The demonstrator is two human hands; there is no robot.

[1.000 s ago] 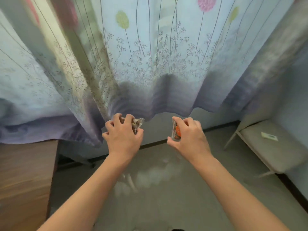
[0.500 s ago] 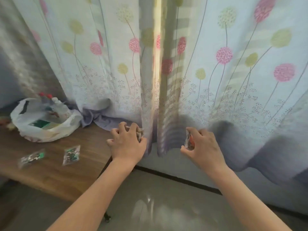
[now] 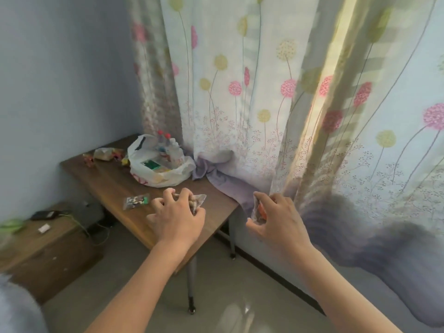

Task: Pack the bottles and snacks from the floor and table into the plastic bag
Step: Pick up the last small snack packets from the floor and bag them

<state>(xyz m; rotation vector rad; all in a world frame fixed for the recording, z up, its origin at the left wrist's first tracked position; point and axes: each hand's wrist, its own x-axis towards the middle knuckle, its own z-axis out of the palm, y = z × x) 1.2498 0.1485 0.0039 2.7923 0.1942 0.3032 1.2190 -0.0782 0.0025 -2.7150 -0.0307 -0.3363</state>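
Fingers (image 3: 185,195) of the left hand (image 3: 176,218) grip a clear snack packet (image 3: 199,202), right hand (image 3: 280,221) an orange snack packet (image 3: 259,210), print blurred.

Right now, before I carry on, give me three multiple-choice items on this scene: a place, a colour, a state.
1. Where is the plastic bag? A floor; B table, beside the curtain; C low cabinet.
2. Colour of the two tallest bottle caps in the bag? A red; B green; C black.
3. The right hand is: A empty; B gripping a bottle; C gripping a snack packet.
B: bag sits on the table. A: both caps show red. C: fingers pinch a packet.
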